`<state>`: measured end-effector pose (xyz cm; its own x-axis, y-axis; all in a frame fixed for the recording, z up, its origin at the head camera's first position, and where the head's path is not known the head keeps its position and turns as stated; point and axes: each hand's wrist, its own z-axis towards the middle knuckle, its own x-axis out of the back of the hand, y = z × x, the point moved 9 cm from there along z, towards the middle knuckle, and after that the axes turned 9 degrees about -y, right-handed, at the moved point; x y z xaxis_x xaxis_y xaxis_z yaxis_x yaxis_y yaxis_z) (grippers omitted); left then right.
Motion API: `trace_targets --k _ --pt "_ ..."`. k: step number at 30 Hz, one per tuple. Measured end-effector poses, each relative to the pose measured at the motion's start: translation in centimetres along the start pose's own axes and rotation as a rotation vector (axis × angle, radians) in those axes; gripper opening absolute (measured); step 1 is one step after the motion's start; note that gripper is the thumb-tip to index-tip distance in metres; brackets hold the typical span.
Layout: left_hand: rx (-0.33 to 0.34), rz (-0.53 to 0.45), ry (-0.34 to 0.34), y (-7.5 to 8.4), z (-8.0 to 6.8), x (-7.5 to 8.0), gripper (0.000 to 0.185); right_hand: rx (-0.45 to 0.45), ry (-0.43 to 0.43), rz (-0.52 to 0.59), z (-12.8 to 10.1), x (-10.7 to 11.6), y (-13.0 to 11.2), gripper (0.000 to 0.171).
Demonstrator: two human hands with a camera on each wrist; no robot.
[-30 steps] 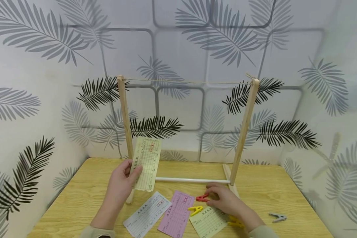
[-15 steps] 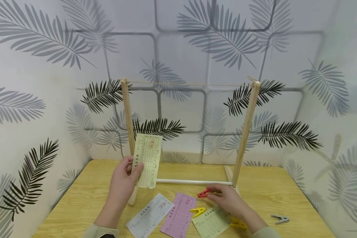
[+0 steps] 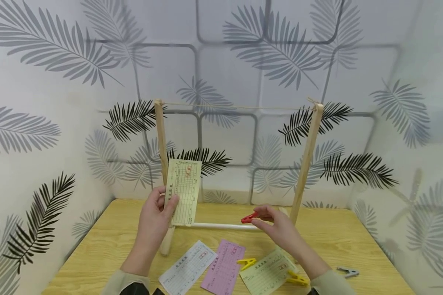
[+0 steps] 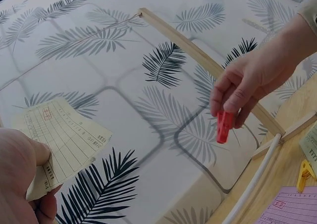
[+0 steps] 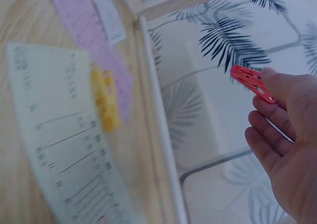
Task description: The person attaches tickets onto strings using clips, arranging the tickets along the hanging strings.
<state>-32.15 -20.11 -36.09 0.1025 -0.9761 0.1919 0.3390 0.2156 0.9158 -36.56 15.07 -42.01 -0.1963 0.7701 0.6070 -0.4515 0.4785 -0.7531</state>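
Note:
My left hand [image 3: 156, 215] pinches a pale yellow printed paper slip [image 3: 184, 190] between thumb and fingers, upright in front of the frame's left post. In the left wrist view the slip [image 4: 64, 140] bends slightly. My right hand [image 3: 280, 229] holds a red clothespin [image 3: 249, 217] by its handle end, up off the table and left of the right post. The right wrist view has the red clothespin [image 5: 252, 83] between thumb and forefinger, other fingers loosely bent. A string [image 3: 236, 107] runs between the tops of the two wooden posts.
A white slip [image 3: 188, 267], a pink slip [image 3: 223, 266] and a yellow-green slip [image 3: 267, 272] lie on the table. Yellow clothespins [image 3: 246, 263] rest on slips; a grey clothespin [image 3: 348, 271] lies at right. A white rod [image 3: 221, 225] joins the frame's base.
My right hand has picked up the red clothespin from the table and raised it. My left hand has lifted its slip slightly.

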Motion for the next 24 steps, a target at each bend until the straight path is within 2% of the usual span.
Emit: trace_targets --k 7,14,21,24 --pt "-0.058 0.015 0.021 0.9 0.8 0.3 0.028 0.053 0.075 0.035 1.9 2.2 -4.3 0.032" --pt "-0.088 0.009 0.046 2.0 1.5 0.8 0.029 0.104 0.128 0.006 4.2 4.3 -8.6 0.038" --pt "-0.076 -0.02 0.055 2.1 2.2 0.8 0.03 0.146 0.139 0.034 6.1 6.6 -12.6 0.038" --pt "-0.072 -0.02 0.054 2.1 2.5 0.9 0.03 0.167 0.145 0.003 6.8 7.3 -14.3 0.036"
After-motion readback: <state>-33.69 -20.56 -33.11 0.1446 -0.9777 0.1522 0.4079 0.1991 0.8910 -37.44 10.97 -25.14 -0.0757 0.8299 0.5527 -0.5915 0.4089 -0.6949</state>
